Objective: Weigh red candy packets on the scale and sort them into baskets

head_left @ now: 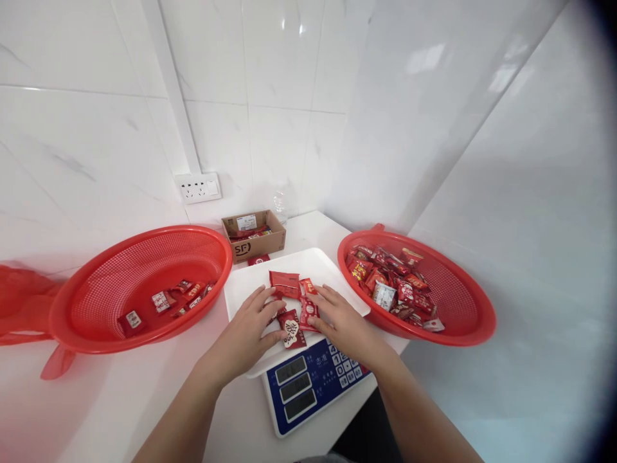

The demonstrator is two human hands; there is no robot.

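Several red packets (292, 329) lie on the white tray (318, 258) of a scale with a blue panel (301, 386). My left hand (248, 334) is over the left side of the tray, fingers apart, touching or close beside the packets. From the right, my right hand (343, 321) rests at the packets with its fingers spread. Neither hand has a packet gripped. One larger red packet (285, 283) lies just beyond the fingertips.
A red basket (139, 251) with several packets stands at the left, another red basket (457, 289) with many packets at the right. Behind the tray is a cardboard box (260, 246) of packets. A red mesh bag (24, 302) lies far left.
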